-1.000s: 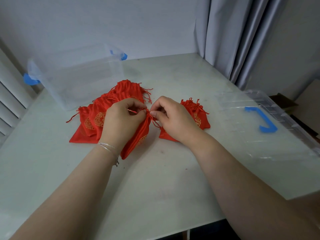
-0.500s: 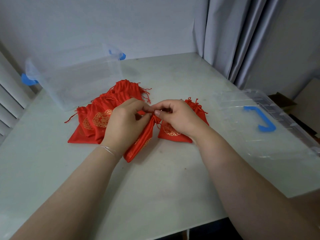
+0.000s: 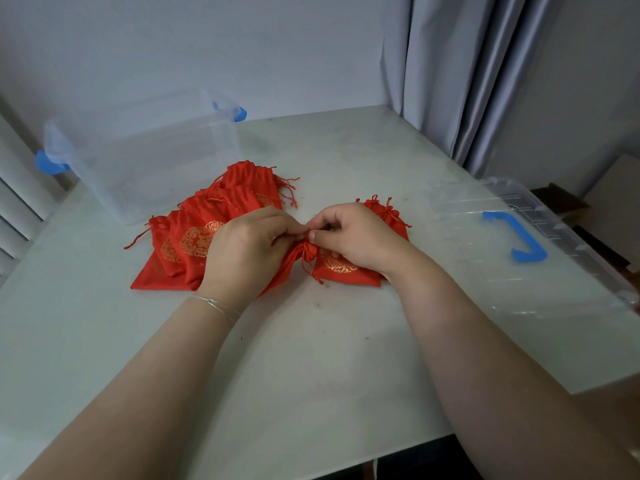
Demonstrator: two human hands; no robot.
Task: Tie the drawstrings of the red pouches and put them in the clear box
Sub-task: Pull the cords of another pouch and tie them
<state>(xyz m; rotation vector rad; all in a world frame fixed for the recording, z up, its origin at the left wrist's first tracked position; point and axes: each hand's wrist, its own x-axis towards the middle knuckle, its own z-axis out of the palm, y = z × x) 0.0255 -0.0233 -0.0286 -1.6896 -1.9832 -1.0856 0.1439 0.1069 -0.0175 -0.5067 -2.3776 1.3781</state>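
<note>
Head view: both hands work the cord at the gathered neck of one red pouch.

The left hand (image 3: 247, 251) and right hand (image 3: 349, 237) pinch the drawstring (image 3: 307, 255) with curled fingertips meeting just above the pouch in hand (image 3: 289, 263), which lies under the left fingers. I judge the thin cord could slip from the pinch, leaving a loose knot. Beyond the left fingers lies the pile of pouches (image 3: 207, 233), where loose tassels might snag. A tied pouch (image 3: 346, 265) sits beneath the right fingers. The clear box (image 3: 145, 157) stands well beyond the left hand. A second ago the hands were a little apart, pulling the cord taut; now the fingertips are together over the neck.
</note>
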